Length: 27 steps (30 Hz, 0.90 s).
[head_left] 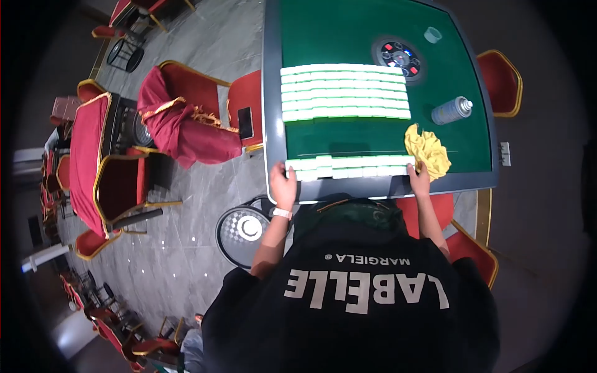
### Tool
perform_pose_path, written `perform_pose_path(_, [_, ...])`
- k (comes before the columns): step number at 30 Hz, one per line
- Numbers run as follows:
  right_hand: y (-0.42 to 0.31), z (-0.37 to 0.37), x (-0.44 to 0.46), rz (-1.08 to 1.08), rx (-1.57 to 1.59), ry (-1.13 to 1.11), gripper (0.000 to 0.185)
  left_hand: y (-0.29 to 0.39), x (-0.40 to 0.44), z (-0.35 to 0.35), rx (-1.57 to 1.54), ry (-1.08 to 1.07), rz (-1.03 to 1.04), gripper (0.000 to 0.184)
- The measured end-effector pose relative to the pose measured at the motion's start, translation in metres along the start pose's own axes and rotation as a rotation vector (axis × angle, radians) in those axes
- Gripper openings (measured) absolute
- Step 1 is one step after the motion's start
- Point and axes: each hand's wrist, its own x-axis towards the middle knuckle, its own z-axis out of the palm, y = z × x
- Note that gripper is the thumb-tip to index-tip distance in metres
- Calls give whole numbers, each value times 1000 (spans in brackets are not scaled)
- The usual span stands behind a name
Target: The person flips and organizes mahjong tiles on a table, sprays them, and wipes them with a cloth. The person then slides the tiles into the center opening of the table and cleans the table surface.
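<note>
A row of mahjong tiles (pixel 354 166), white and pale green, lies along the near edge of the green mahjong table (pixel 373 137). Part of the row near its left half is stacked unevenly. My left hand (pixel 283 185) grips the row's left end, thumb and fingers around the corner. At the right end my right hand (pixel 420 179) presses in, so the row is held between both hands. Beyond it lies a block of several tile rows (pixel 345 92), side by side. A crumpled yellow cloth (pixel 428 151) touches the area by my right fingers.
A spray can (pixel 453 110) lies right of the tile block. Farther back are the round control panel (pixel 399 58) and a clear cup (pixel 433 35). Left of the table, a red chair (pixel 245 93) bears a phone (pixel 245 123). A round black tray stand (pixel 245 230) is by my left arm.
</note>
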Motion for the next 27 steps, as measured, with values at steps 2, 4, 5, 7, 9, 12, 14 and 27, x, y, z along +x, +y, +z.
perform_pose_path(2, [-5, 3, 8, 27, 44, -49, 65, 13, -8, 1, 93, 43, 39, 36])
perform_pose_path(4, [-15, 3, 15, 55, -85, -119, 59, 11, -2, 5, 97, 81, 14, 38])
perform_pose_path(5, [-35, -4, 15, 81, -176, -164, 57, 16, 1, 1, 135, 62, -18, 39])
perform_pose_path(7, [-28, 0, 19, 89, -248, -214, 51, 28, 9, -7, 246, 25, -37, 42])
perform_pose_path(9, [-35, 0, 19, 116, -308, -193, 51, 40, 19, -10, 263, -32, -144, 43])
perform_pose_path(12, [-56, -3, 22, 150, -385, -118, 58, 49, 31, -8, 300, -86, -173, 45])
perform_pose_path(14, [-65, -1, 35, 221, -415, -121, 61, 53, 43, 1, 344, -65, -158, 45])
perform_pose_path(27, [-45, -29, 53, -67, -320, -452, 60, 58, 27, -14, 444, -247, -165, 52])
